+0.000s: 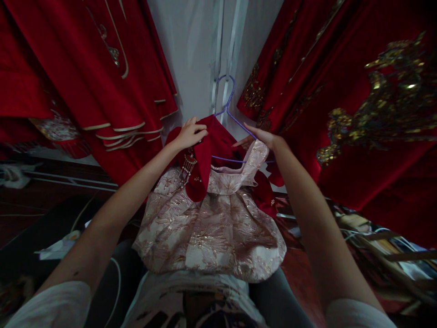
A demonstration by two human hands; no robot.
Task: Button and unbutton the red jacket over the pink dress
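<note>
Curling over the red garment (200, 171) is the left hand (193, 133) — pinching or not, I can't tell — the right hand (262, 135), fingers spread, is straddling the brocade dress's (211, 237) purple hanger (227, 107).

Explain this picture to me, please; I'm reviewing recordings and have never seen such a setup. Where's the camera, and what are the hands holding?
There is no machine here: these are a person's own bare hands, seen by a camera worn on the head, looking forward and down. It is the only view.

The left hand is on a red garment. The right hand is at one side of a purple hanger, by the strap of a pale patterned dress. How firmly either grips is hard to tell.

The dress spreads below the hands; whether it rests on the lap is unclear. Red cloth with gold decoration hangs on the right, more red cloth on the left.
</note>
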